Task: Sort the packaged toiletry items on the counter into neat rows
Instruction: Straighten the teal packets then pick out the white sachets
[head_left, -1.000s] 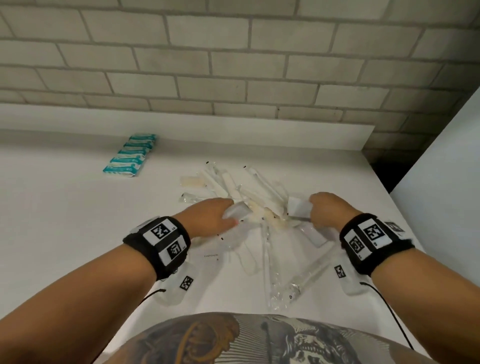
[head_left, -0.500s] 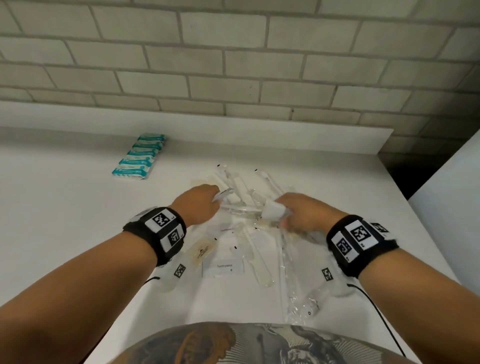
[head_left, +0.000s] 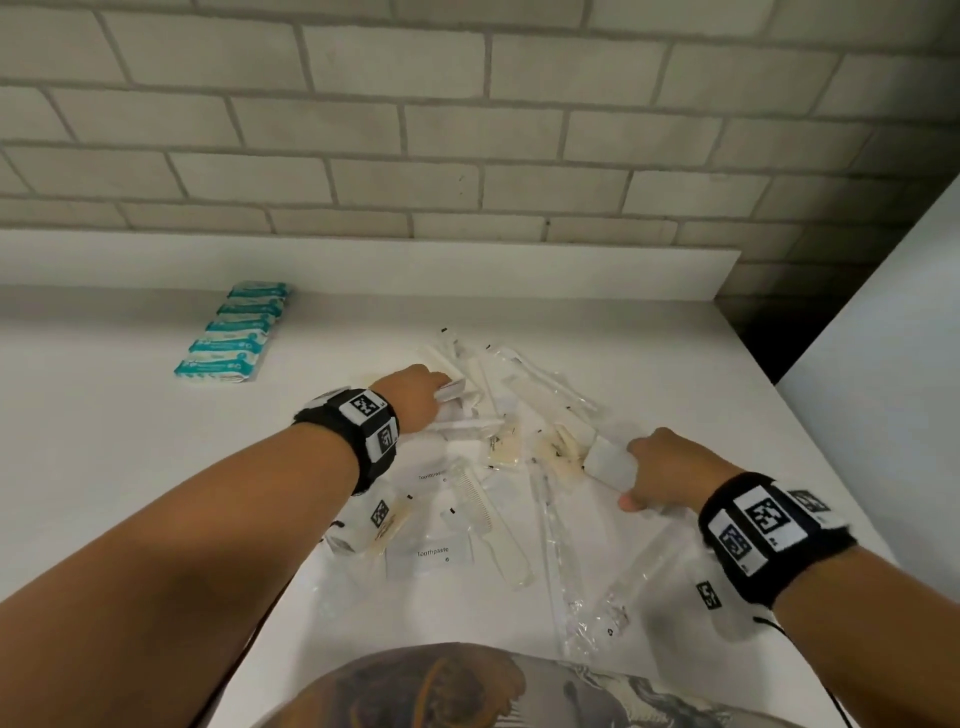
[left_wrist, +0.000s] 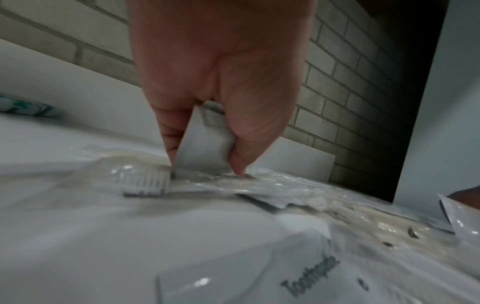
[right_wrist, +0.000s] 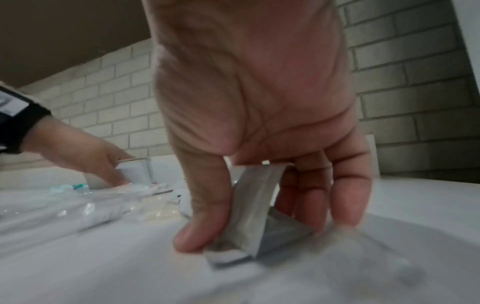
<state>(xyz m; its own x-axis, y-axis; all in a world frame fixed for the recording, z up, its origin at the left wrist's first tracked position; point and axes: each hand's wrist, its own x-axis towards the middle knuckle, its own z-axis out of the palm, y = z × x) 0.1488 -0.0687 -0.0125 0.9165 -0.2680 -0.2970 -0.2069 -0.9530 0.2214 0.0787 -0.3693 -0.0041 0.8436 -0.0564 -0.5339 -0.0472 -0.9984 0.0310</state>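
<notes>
Both hands deep in the pile mid-frame on the desk (head_left: 130, 441): left hand (head_left: 410, 397) pinches a white sachet (left_wrist: 205, 144), right hand (head_left: 670, 470) pinches another (right_wrist: 255, 207), while the finished teal packet row (head_left: 234, 332) lies upper left, nearer the left hand.

The right hand (right_wrist: 259, 123) reaches down from the top of the frame, thumb and fingers (right_wrist: 348, 191) pinching a white sachet (right_wrist: 255, 207) that stands on edge, its lower end touching the white surface (right_wrist: 420, 203). At left, the left hand (right_wrist: 85, 156), with a black wristband (right_wrist: 20, 127) at the wrist, grips another white packet (right_wrist: 132, 171) over a heap of clear-wrapped items (right_wrist: 98, 207). A pale brick wall (right_wrist: 415, 82) rises behind.
</notes>
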